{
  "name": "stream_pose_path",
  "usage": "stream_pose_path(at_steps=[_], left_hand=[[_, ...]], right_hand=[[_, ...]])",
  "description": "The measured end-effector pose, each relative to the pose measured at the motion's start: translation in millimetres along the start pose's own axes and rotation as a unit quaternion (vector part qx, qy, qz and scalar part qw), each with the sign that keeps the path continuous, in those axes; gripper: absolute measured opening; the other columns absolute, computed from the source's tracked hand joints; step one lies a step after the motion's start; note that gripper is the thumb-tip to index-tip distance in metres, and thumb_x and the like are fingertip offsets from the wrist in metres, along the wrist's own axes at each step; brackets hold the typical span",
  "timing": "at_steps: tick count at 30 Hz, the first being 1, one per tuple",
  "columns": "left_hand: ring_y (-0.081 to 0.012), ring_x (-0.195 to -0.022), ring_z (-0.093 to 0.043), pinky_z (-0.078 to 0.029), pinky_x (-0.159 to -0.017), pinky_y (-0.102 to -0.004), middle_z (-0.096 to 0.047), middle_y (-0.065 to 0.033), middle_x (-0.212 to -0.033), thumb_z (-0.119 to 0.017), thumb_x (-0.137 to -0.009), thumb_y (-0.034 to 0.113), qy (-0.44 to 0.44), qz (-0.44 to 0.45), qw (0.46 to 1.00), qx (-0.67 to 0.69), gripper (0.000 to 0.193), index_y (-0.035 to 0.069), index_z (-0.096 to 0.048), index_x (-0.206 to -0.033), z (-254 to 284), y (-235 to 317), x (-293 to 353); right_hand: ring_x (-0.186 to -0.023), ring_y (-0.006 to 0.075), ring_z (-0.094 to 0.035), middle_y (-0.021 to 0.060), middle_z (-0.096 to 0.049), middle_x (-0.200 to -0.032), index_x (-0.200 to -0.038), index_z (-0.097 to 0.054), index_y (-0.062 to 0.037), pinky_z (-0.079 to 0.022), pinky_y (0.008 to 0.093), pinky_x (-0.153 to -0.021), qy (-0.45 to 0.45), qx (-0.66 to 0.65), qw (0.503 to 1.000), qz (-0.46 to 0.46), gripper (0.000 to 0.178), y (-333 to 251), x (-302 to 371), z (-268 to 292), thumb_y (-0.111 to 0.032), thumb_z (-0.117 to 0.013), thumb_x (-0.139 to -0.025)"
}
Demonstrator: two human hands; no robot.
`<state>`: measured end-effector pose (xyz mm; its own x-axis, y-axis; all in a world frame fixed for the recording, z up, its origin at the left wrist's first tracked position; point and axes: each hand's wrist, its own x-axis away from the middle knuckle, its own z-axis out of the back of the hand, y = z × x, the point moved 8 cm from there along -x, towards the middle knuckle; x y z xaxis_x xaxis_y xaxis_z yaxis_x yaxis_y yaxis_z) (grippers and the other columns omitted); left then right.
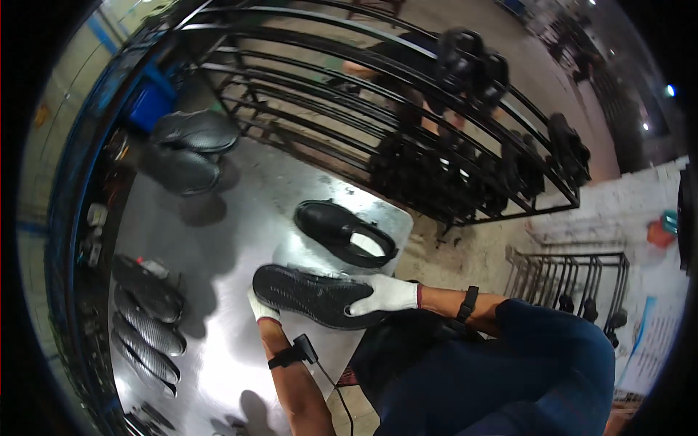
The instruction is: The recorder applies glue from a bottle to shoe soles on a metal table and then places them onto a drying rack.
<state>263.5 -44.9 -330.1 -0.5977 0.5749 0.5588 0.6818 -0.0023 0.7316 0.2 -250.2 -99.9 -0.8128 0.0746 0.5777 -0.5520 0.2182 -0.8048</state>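
Note:
A black shoe [309,294] lies sole-up across the near edge of the metal table [240,218]. My right hand [385,294], in a white glove, grips its heel end. My left hand [260,309], also gloved in white, is under the toe end, mostly hidden by the shoe. A second black shoe [345,232] rests upright on the table just behind, its opening showing a pale insole.
Two black shoes [189,149] lie sole-up at the table's far left. Several black soles [145,320] are lined up on the left side. A black metal rack [436,123] with shoes stands beyond the table. A smaller rack [574,276] is at right.

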Motion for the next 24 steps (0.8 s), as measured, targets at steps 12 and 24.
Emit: stream_pose_path(at_steps=[12,24], left_hand=[[-0.0273,-0.1,-0.073,-0.059,-0.093,-0.0441,-0.075,-0.0075,-0.106,-0.054,-0.116,0.036,0.053,-0.158,0.975,0.149,0.045,0.006,-0.047,-0.149,-164,9,95],[-0.0188,-0.072,-0.065,-0.057,-0.076,-0.0336,-0.069,-0.0101,-0.089,-0.052,-0.115,0.024,0.152,-0.481,0.825,-0.256,0.042,0.0,-0.047,-0.149,-288,49,276]], right_hand=[[-0.135,0.0439,-0.062,0.0301,-0.059,-0.145,-0.158,-0.042,0.0046,-0.051,0.0482,-0.115,0.08,0.315,0.925,0.2,0.101,-106,8,-28,-0.036,-0.089,-0.078],[-0.112,0.037,-0.062,0.0139,-0.057,-0.126,-0.134,-0.067,-0.0227,-0.051,0.0553,-0.092,0.0,0.33,0.79,0.516,0.066,-12,214,65,-0.041,-0.095,-0.078]])
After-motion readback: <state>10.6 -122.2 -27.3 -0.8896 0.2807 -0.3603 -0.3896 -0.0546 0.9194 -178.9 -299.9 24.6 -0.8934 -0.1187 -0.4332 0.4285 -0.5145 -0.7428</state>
